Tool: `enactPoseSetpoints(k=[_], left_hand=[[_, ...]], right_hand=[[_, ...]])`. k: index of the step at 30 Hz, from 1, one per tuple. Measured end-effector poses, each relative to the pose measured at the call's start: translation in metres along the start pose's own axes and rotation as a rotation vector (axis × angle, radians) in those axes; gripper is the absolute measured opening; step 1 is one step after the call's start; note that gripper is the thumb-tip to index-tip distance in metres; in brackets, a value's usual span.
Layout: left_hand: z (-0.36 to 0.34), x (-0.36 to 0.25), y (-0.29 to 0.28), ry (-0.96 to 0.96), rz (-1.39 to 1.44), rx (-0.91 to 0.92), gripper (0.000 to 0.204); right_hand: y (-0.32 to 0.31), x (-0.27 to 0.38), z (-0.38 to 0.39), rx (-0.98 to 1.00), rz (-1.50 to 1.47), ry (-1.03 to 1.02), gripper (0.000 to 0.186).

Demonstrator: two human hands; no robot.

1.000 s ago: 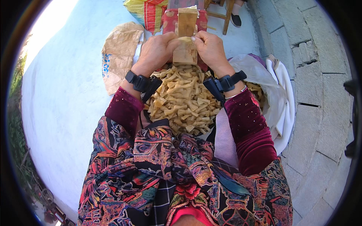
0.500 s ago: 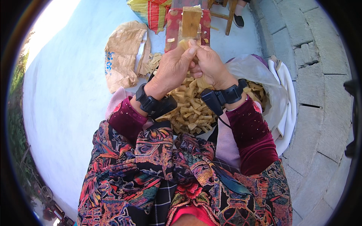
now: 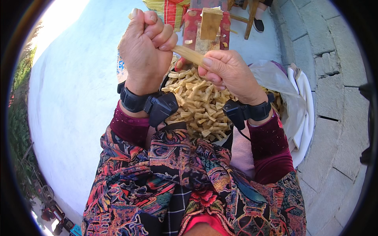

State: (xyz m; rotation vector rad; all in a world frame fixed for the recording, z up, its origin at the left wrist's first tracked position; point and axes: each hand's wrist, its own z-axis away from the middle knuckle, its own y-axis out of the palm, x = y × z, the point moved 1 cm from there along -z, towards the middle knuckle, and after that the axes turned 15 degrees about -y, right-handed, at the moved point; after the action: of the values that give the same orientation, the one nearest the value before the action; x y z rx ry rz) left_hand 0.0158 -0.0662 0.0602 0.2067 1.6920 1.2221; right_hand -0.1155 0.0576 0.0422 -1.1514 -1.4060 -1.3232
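Note:
A flat, pale yellow, fibrous strip is stretched between my two hands above a heap. My left hand, raised higher at the left, is closed in a fist round one end. My right hand pinches the other end between thumb and fingers. Below them lies a big heap of short, knotted-looking yellow pieces in a dark-rimmed container, mostly hidden by the pieces and my arms. Both wrists wear black strapped devices.
Ahead stands a narrow bench with red cloth and an upright wooden block. A clear plastic bag and white cloth lie right. Behind are a yellow-red woven bag and another person's black shoe beside a wooden stool.
My hands were close together over the bench end with the strip bunched between them. Now my left hand has moved up and left, and the strip is drawn out straight.

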Motion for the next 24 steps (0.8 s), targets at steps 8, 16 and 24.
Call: enactPoseSetpoints(k=[8,16,24], left_hand=[[0.015,0.037,0.009,0.784,-1.140,0.023,0.035],[0.015,0.062,0.001,-0.317,-0.563,-0.030,0.036],[0.002,0.063,-0.012,0.003,-1.305,-0.250,0.010]], right_hand=[[0.017,0.009,0.012,-0.141,-0.308,-0.224,0.022],[0.005,-0.013,0.003,-0.269,0.970,-0.502,0.022],[-0.010,-0.024,0.005,-0.368,-0.223,-0.030,0.021]])
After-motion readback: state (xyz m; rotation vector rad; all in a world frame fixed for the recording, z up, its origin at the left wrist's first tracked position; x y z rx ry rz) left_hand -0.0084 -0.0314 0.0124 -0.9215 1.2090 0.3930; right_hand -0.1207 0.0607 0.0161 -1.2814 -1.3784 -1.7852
